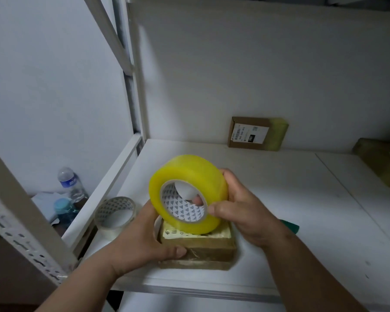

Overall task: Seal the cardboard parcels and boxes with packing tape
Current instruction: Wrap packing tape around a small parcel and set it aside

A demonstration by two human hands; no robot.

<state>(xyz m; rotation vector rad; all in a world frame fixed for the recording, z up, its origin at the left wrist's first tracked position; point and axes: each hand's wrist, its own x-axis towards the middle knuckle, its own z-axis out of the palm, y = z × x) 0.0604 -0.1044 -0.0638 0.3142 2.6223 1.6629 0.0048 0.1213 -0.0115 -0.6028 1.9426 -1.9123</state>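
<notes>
While the left hand (142,239) steadies the light, rigid taped parcel (198,248) near the shelf's (302,199) front edge, the right hand (239,206) pinches the tape roll (185,192) through its stiff core, the surest hold.

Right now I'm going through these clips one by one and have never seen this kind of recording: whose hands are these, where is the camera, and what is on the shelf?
There is no machine here. A person wears one wide-angle camera on the head, looking forward and down, so the two bare arms coming in from below are their own.

The right hand holds a full yellow tape roll, fingers curled round its rim and into the core. The left hand grips the side of a small cardboard parcel, already wrapped in tape, lying on the white shelf.

Beside it on the left stands a nearly used-up tape roll. At the back a labelled box leans against the wall, and another taped parcel lies at the right edge. Two bottles stand lower left, outside the shelf.
</notes>
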